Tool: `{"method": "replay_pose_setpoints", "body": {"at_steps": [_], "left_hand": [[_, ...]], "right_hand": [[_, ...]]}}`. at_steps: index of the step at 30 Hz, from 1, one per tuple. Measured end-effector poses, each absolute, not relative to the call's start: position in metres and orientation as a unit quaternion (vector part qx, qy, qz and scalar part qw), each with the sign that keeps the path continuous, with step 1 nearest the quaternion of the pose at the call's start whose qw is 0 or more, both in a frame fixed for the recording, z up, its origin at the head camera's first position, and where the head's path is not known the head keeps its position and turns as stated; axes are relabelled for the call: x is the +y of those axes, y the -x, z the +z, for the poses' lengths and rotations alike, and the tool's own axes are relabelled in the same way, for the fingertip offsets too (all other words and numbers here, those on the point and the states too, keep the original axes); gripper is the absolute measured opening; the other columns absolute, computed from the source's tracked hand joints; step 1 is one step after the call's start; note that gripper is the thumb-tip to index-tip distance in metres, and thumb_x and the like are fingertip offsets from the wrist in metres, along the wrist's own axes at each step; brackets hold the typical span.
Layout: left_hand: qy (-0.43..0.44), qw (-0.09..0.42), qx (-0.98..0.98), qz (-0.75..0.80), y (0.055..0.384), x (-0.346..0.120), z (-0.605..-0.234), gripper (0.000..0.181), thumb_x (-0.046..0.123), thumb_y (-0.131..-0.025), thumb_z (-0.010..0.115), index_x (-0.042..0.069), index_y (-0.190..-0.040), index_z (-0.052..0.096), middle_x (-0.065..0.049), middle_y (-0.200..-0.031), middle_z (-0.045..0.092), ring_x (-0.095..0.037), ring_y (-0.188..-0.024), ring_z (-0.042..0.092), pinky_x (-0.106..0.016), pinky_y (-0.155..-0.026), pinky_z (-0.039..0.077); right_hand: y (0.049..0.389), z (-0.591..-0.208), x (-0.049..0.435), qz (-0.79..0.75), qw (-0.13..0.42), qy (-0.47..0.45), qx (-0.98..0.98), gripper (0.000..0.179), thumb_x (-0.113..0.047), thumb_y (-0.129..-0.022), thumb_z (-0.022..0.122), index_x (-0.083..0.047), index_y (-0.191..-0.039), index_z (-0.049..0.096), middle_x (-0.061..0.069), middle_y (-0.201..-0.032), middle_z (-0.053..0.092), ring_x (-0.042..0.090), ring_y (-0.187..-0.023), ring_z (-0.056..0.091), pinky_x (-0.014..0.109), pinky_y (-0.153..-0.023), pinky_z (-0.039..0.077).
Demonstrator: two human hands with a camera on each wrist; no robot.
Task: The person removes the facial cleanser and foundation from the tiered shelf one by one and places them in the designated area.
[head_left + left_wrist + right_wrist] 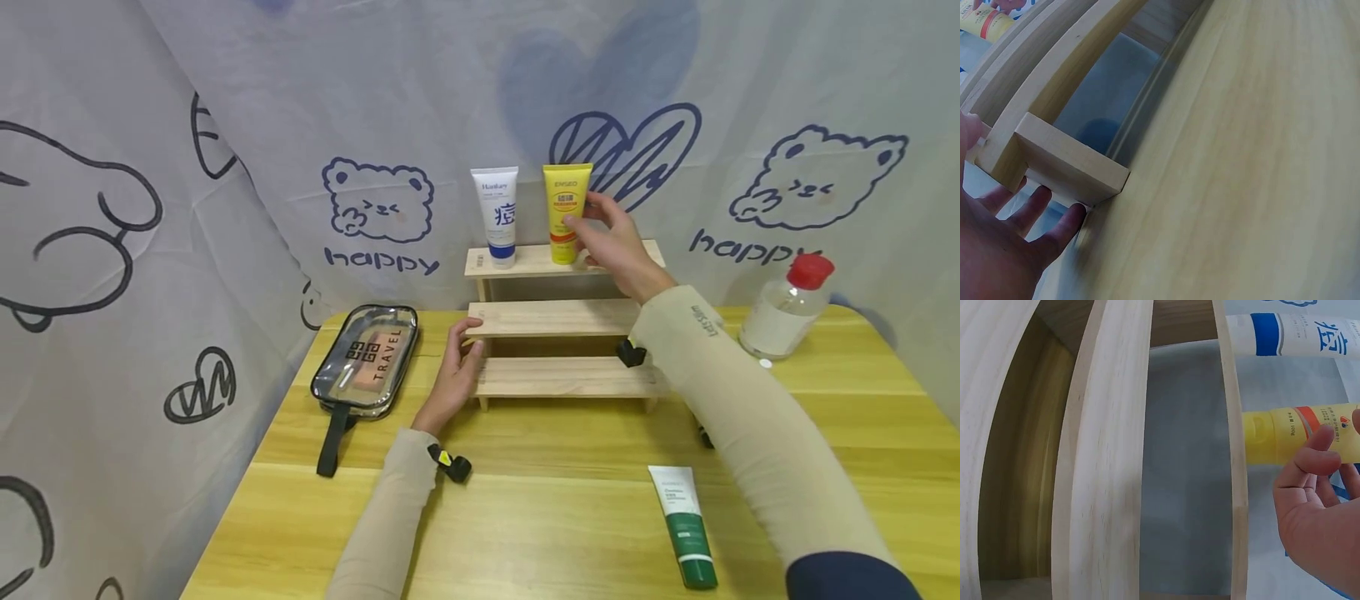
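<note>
The right hand (617, 246) pinches a yellow tube (566, 202) between thumb and fingers, upright and cap down at the top tier of a three-step wooden shelf (555, 317). The left hand (454, 379), fingers spread, touches the shelf's left end. Left of the yellow tube stands a white tube (496, 208) with a blue band. On the counter (525, 525), a clear pouch (352, 358) lies left of the shelf, a red-capped bottle (776, 323) stands right, and a green-and-white tube (687, 533) lies in front.

White-and-blue plastic tube (495, 208) reads "Hankey" and "痘", yellow plastic tube (564, 202) "ENSEO" and "100g", clear black-trimmed pouch (367, 358) "TRAVEL", beige fabric sleeve (738, 408) "LetsSlim", white printed cloth backdrop (450, 108) "happy".
</note>
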State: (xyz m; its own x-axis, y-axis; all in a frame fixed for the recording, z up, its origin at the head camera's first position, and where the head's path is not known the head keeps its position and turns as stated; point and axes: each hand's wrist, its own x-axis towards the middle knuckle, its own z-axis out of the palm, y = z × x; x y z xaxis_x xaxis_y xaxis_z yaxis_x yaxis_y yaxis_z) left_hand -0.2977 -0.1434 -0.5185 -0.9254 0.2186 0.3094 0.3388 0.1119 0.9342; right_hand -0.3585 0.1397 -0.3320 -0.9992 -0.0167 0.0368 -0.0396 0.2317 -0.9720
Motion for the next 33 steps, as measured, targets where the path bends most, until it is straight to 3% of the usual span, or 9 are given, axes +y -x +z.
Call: {"method": "replay_pose_setpoints", "body": {"at_steps": [6,11,19,28,33], "left_hand": [[0.189,0.046,-0.746,-0.637,0.299,-0.144,-0.519,0.039,0.012,-0.118,0.044,0.012,-0.156,0.038,-0.026,-0.151,0.046,-0.052,-0.136,0.055,-0.039,-0.107,0.046],[0.193,0.05,-0.745,-0.637,0.3,-0.145,-0.52,0.038,0.012,-0.118,0.044,0.011,-0.156,0.038,-0.025,-0.157,0.044,-0.052,-0.137,0.054,-0.039,-0.108,0.046],[0.193,0.047,-0.746,-0.636,0.3,-0.144,-0.52,0.039,0.012,-0.118,0.044,0.011,-0.157,0.037,-0.024,-0.158,0.043,-0.053,-0.137,0.054,-0.044,-0.11,0.047],[0.187,0.04,-0.746,-0.638,0.297,-0.144,-0.518,0.039,0.012,-0.119,0.042,0.013,-0.157,0.036,-0.023,-0.148,0.047,-0.051,-0.133,0.055,-0.041,-0.107,0.046],[0.187,0.042,-0.749,-0.634,0.296,-0.142,-0.517,0.039,0.012,-0.119,0.042,0.012,-0.157,0.036,-0.022,-0.154,0.044,-0.049,-0.133,0.055,-0.04,-0.107,0.046]], "right_hand": [[0.36,-0.335,0.139,0.607,0.02,-0.031,-0.794,0.066,-0.038,-0.11,0.064,-0.016,-0.167,0.041,0.01,-0.168,0.048,0.026,-0.131,0.058,0.036,-0.101,0.048],[0.361,-0.336,0.139,0.609,0.023,-0.036,-0.792,0.062,-0.038,-0.109,0.065,-0.015,-0.165,0.046,0.011,-0.167,0.049,0.032,-0.15,0.052,0.042,-0.106,0.048],[0.365,-0.336,0.139,0.625,0.014,-0.044,-0.779,0.06,-0.033,-0.111,0.063,-0.012,-0.164,0.045,0.015,-0.166,0.051,0.032,-0.152,0.052,0.046,-0.121,0.05],[0.365,-0.34,0.138,0.621,0.001,-0.092,-0.778,0.055,-0.027,-0.116,0.053,-0.009,-0.165,0.034,0.02,-0.167,0.047,0.037,-0.151,0.051,0.054,-0.123,0.048],[0.363,-0.343,0.138,0.603,0.021,-0.1,-0.791,0.056,-0.029,-0.116,0.052,-0.012,-0.166,0.032,0.019,-0.164,0.048,0.038,-0.15,0.052,0.055,-0.126,0.044]]}}
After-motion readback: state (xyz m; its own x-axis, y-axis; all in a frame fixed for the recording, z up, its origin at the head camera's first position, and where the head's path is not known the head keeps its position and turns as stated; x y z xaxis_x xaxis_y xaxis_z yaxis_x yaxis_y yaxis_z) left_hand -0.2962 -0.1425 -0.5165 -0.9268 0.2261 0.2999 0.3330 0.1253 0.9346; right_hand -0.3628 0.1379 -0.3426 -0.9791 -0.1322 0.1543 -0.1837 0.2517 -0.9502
